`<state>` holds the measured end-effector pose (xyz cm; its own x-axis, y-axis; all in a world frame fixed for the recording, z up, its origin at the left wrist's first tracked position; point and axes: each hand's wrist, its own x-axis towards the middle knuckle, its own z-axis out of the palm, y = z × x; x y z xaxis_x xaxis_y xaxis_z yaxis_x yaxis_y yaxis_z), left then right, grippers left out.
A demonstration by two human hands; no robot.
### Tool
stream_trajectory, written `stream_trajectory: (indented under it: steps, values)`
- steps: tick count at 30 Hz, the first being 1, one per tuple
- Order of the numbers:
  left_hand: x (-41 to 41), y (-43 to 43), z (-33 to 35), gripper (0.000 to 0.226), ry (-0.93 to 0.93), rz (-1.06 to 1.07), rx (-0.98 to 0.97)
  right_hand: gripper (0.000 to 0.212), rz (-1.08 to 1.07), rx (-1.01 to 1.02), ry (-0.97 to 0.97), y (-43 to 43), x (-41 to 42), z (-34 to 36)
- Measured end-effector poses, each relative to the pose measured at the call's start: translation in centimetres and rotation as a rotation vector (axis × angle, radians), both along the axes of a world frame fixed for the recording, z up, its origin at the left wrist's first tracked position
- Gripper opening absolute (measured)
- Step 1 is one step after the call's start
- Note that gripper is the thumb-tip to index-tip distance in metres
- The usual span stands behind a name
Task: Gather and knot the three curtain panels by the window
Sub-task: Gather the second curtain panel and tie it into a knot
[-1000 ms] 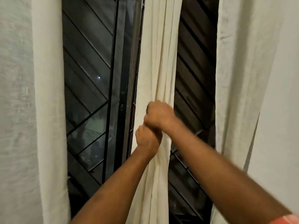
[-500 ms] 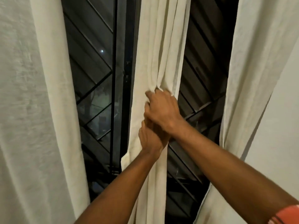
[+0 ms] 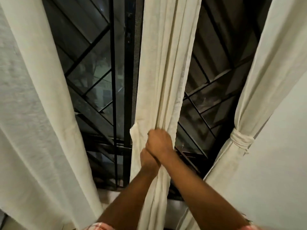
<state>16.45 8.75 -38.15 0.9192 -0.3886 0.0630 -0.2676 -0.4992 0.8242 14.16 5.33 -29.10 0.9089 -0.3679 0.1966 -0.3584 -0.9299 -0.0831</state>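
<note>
Three cream curtain panels hang before a dark window. The middle panel [image 3: 164, 67] is bunched into folds, and both my hands grip it at mid height. My right hand [image 3: 160, 141] is fisted around the bunch, with my left hand [image 3: 147, 161] just below it, partly hidden under the right wrist. The right panel [image 3: 272, 67] is gathered and wrapped with a knot [image 3: 241, 141] of its own cloth. The left panel [image 3: 38, 100] hangs loose and wide.
Behind the curtains is a black window frame [image 3: 127, 80] with diagonal grille bars [image 3: 93, 47]. A pale sill [image 3: 108, 195] runs along the bottom. A plain wall [image 3: 282, 163] fills the right side.
The view has tilted downward, bringing the sill and the right panel's knot into sight. My hands stay clamped on the middle panel, now lower on it, with the cloth more tightly bunched.
</note>
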Motion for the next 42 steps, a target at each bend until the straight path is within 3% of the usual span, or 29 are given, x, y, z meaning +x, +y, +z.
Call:
stream_trajectory:
  steps: [4,8,11,13,16,20,22,25,31,33,36,38,42]
  values:
    - [-1.7,1.4,-3.4,0.036,-0.056,-0.009,0.076,0.022,0.030,0.030,0.057,0.1,-0.8,-4.6]
    - [-1.7,1.6,-2.4,0.078,-0.384,0.143,-0.072,0.036,0.056,-0.076,-0.199,0.3,-1.3,-4.3]
    - [-0.8,0.7,-1.5,0.069,-0.480,0.083,-0.109,0.035,0.039,-0.190,-0.492,0.7,-1.0,-2.3]
    - [-0.9,-0.3,-0.8,0.077,-0.436,0.034,-0.176,0.040,0.049,-0.190,-0.558,1.0,-0.6,-0.5]
    - [-1.1,-1.1,1.0,0.038,-0.342,-0.019,-0.135,0.043,0.001,-0.173,-0.452,1.2,0.0,1.7]
    - [1.7,-0.9,-2.0,0.029,-0.187,-0.009,0.080,0.021,-0.025,-0.072,-0.248,0.1,0.2,-1.2]
    - [1.6,-0.1,-5.7,0.024,-0.125,-0.083,0.224,0.020,-0.032,0.031,-0.092,-0.1,-0.2,-4.7]
    - [-0.2,1.4,-9.9,0.023,-0.126,-0.186,0.270,0.020,0.015,0.047,0.056,0.9,-1.0,-8.9]
    - [-0.4,2.6,-10.1,0.029,-0.078,-0.095,0.270,0.022,0.070,0.021,-0.008,1.8,-1.3,-10.3]
    - [-0.4,2.6,-10.4,0.033,-0.183,-0.062,0.315,0.036,0.087,0.036,-0.026,2.8,-2.0,-10.9]
    - [-0.8,3.6,-10.1,0.046,-0.312,0.000,0.279,0.052,0.140,-0.099,-0.221,4.5,-4.1,-13.1]
    - [-0.5,4.8,-9.7,0.037,-0.355,-0.120,0.258,0.060,0.199,-0.126,-0.471,4.8,-5.4,-14.0]
    - [0.0,5.8,-8.7,0.026,-0.317,-0.134,0.318,0.069,0.046,0.241,-0.903,4.5,-6.0,-11.2]
